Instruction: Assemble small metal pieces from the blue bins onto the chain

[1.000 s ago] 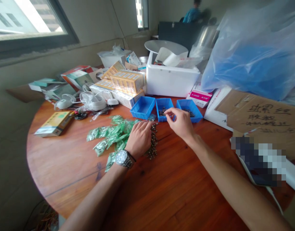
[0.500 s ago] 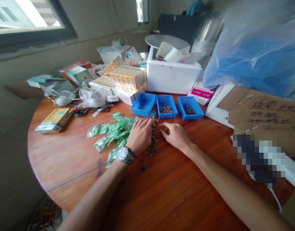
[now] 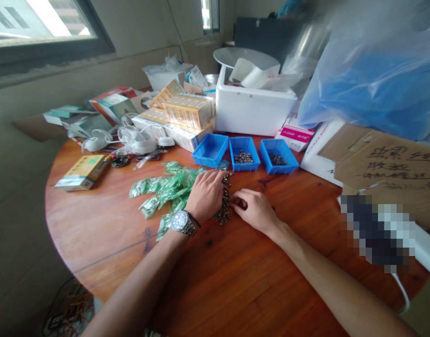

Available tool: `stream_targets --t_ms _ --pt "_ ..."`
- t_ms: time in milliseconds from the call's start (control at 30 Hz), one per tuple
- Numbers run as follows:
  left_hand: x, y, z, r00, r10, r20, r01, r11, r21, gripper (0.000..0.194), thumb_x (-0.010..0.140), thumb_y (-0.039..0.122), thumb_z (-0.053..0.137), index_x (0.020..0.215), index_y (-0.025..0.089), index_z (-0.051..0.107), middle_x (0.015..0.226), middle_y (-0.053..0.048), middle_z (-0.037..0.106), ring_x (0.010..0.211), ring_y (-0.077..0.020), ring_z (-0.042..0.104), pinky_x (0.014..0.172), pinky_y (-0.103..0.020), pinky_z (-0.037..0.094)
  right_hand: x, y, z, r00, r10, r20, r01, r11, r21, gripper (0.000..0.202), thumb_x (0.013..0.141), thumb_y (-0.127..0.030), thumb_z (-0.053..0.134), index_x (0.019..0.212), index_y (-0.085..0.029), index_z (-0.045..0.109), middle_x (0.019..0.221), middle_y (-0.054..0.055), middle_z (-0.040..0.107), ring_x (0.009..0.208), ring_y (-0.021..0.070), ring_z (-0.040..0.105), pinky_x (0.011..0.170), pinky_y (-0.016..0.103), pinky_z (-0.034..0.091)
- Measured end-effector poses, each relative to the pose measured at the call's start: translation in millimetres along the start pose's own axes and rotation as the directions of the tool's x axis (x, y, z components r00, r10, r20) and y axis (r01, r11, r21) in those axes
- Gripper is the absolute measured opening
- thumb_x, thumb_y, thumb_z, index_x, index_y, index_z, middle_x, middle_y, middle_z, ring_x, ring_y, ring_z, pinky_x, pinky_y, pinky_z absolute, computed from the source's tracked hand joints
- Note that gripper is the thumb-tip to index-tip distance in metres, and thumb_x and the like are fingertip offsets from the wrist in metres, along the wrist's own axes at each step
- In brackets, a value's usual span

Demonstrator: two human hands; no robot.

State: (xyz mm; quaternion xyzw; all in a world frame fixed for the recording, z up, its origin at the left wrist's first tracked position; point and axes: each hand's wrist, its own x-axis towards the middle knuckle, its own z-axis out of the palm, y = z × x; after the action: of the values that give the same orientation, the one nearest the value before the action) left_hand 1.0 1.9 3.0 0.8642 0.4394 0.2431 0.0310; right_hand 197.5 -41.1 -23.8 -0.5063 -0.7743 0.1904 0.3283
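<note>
Yellow box (image 3: 83, 172), far L of worktop (image 3: 229, 276): lying flat. Next R, green bags (image 3: 176, 185): thin plastic, in a loose pile; est. light, soft, slippery; best gripped by an edge.

My L hand (image 3: 206, 194), watch (image 3: 181, 222) at wrist: palm down between bags & metal pieces, fingers close together; cannot tell if anything is under them. L blue tray (image 3: 207, 161) behind it.

Metal pieces (image 3: 223, 215), prob. screws: in a narrow heap on worktop, between my hands. Est. each v. light, hard, rigid, not fragile; smooth & apt to roll, so pinch singly across the body w/ fingertips. More of the same type in mid blue tray (image 3: 245, 167).

My R hand (image 3: 255, 209): at heap's R edge, thumb & forefinger curled toward each other; cannot confirm a piece between tips.

R blue tray (image 3: 281, 169): darker small pieces, approx. similar handling.
</note>
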Motion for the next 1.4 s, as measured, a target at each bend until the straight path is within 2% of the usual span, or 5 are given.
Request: stream_targets --t_ms 233,633,833,967,1400 --pt "-1 1 0.5 1.0 -0.011 0.014 0.011 1.0 -0.005 0.041 0.103 0.016 0.045 0.141 0.019 0.059 0.134 -0.011 0.071 0.127 -0.0284 0.062 0.115 -0.046 0.046 -5 6 -8 0.983 0.181 -0.006 -0.15 0.833 0.533 0.011 0.089 -0.03 0.075 0.089 -0.02 0.071 0.086 0.005 0.078 0.07 0.0181 0.071 0.066 0.028 0.058" --pt "1 4 -1.5 0.998 -0.022 0.051 0.024 0.999 -0.025 0.041 0.104 0.023 0.046 0.143 0.018 0.059 0.135 -0.012 0.07 0.13 -0.0296 0.06 0.115 -0.047 0.044 -7 12 -19 0.987 0.159 -0.014 -0.139 0.897 0.42 0.017 0.091 -0.032 0.073 0.1 -0.019 0.081 0.083 0.004 0.077 0.069 0.017 0.067 0.064 0.028 0.055" --pt "0 4 -2.2 0.999 -0.015 0.041 0.016 1.0 -0.02 0.04 0.105 0.024 0.046 0.142 0.019 0.058 0.135 -0.011 0.07 0.13 -0.0294 0.06 0.114 -0.046 0.044 -5 14 -18 0.969 0.244 -0.046 -0.162 0.762 0.627 0.026 0.087 -0.041 0.083 0.099 -0.019 0.079 0.097 0.008 0.082 0.088 0.0223 0.078 0.082 0.034 0.065" --pt "0 4 -1.8 0.999 -0.014 0.039 0.015 1.0 -0.017 0.04 0.105 0.024 0.046 0.143 0.019 0.058 0.134 -0.011 0.07 0.13 -0.0296 0.06 0.114 -0.047 0.044 -3 15 -22 0.949 0.306 -0.071 -0.171 0.693 0.7 0.035 0.082 -0.049 0.087 0.098 -0.019 0.078 0.096 0.008 0.082 0.089 0.0227 0.079 0.082 0.035 0.067" --pt "0 2 -1.1 1.0 -0.004 0.011 0.004 1.0 -0.007 0.038 0.105 0.024 0.048 0.142 0.021 0.057 0.135 -0.011 0.07 0.129 -0.0295 0.061 0.114 -0.047 0.046 -3 16 -17 0.971 0.222 -0.085 -0.128 0.791 0.598 0.027 0.089 -0.045 0.079 0.101 -0.02 0.079 0.096 0.007 0.08 0.084 0.0214 0.074 0.079 0.034 0.063"
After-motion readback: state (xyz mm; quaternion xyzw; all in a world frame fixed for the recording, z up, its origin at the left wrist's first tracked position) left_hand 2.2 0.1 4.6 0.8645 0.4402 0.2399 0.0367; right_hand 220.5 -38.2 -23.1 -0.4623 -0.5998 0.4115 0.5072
